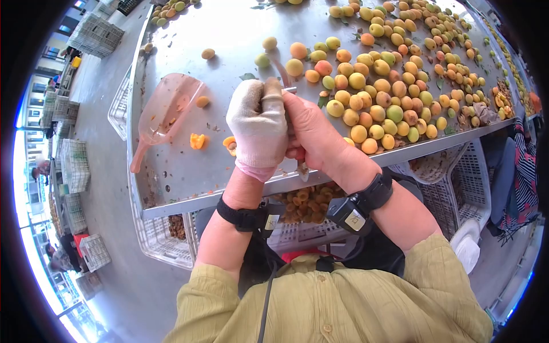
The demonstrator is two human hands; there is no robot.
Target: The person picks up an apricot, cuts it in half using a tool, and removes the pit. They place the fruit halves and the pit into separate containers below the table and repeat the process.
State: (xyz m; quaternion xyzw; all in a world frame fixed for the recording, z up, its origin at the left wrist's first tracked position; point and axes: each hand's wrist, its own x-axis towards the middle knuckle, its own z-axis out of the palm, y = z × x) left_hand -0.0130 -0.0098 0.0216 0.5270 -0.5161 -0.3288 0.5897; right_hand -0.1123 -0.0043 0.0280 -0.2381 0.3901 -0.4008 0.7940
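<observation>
My left hand (257, 128), in a white knitted glove stained at the fingers, is closed in a fist over the metal table (197, 191). Pressed against it is my bare right hand (314, 131), its thumb laid along the glove. Below the right fingers shows a small tool's metal tip (302, 171), with a bit of red above it. What the gloved fingers hold is hidden. Two opened apricot pieces, one an orange half (198, 141), the other a pitted piece (230, 145), lie left of the glove. Many whole apricots (383, 86) spread out to the right.
A pink transparent scoop (167, 111) rests at the table's left side. Under the front edge stands a crate of apricot halves (306, 204), with white crates (472, 177) to the right. Stacked crates (96, 34) line the floor at left. Another person's patterned clothing (519, 177) shows at right.
</observation>
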